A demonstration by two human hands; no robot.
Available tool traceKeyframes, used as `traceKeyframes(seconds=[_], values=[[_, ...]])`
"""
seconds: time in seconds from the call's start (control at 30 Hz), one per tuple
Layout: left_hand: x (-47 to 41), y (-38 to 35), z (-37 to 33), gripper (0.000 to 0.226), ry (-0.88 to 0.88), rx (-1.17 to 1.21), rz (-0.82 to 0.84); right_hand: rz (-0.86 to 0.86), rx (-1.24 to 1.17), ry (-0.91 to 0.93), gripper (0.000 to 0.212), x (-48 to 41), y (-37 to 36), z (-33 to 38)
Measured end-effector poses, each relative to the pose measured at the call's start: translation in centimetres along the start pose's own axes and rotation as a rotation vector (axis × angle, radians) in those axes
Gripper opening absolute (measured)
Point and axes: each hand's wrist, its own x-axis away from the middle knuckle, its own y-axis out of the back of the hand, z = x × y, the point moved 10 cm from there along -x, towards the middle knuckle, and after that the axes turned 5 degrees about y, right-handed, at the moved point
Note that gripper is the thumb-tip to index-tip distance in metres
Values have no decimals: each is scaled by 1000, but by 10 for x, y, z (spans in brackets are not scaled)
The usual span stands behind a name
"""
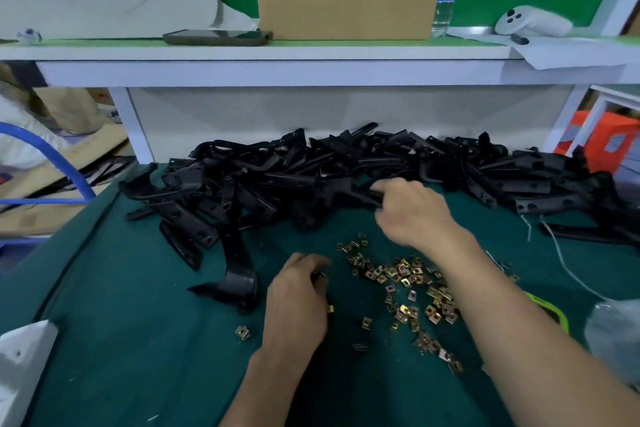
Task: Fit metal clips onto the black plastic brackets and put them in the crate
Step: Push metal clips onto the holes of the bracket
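Pick-up step is underway: the right hand is closing its fingers round one black plastic bracket at the near edge of the heap of brackets on the table. The left hand is hovering with fingers curled beside the scattered metal clips — whether it is pinching one cannot be told. The next move is likely calling for drawing that bracket clear of the tangle and pressing a clip on; no crate is showing.
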Motion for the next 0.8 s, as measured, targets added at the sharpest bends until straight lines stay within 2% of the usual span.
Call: traceKeyframes(seconds=[0.07,0.1,0.23,0.33,0.43,0.57,0.67,0.73,0.8], values=[[1,-1,0,27,13,34,12,0,-354,-67,15,29,-6,-22],[1,-3,-1,27,12,44,16,4,-505,-93,11,43,-12,-28],[4,-4,-1,29,34,68,11,24,-750,-180,10,90,-39,-43],[6,-5,3,30,61,132,8,14,-710,-195,30,107,-48,-48],[5,-7,7,33,101,215,47,1,-622,-217,26,115,-57,-54],[5,-9,10,42,169,340,85,-28,-498,-208,10,113,-63,-57],[9,-11,10,36,240,489,84,-51,-356,-179,17,111,-62,-55],[12,-14,8,34,275,600,93,-73,-447,-149,17,110,-61,-49],[15,-20,6,34,313,720,127,-47,-663,-123,15,110,-66,-39]])
